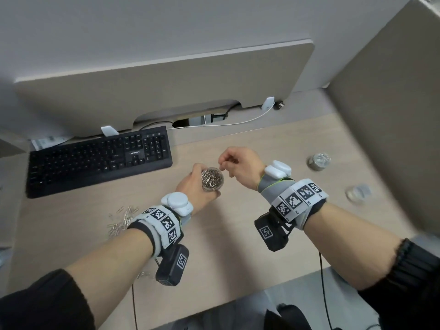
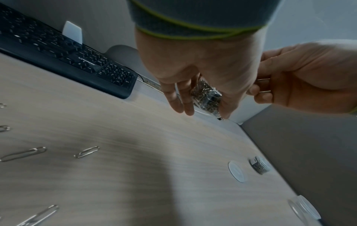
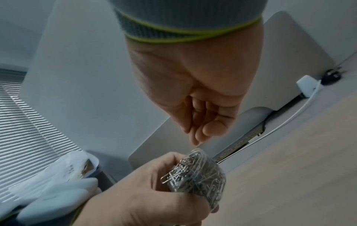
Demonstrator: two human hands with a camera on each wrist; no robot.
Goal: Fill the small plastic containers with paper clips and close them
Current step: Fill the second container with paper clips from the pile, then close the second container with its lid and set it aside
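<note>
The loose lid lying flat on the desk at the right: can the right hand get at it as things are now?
Probably yes. The lid lies bare on the desk, beside a filled container, with nothing over it. The right hand hovers over the container the left hand grips.

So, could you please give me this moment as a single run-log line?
left hand: holds open container full of paper clips | right hand: pinches paper clip above it | lid: on desk, not fitted

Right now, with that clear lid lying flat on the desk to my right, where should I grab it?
Pinch the lid by its rim, from above, thumb and finger on opposite edges. It lies flat and thin on the desk, so only the edge offers grip, and your right hand is nearer.
</note>
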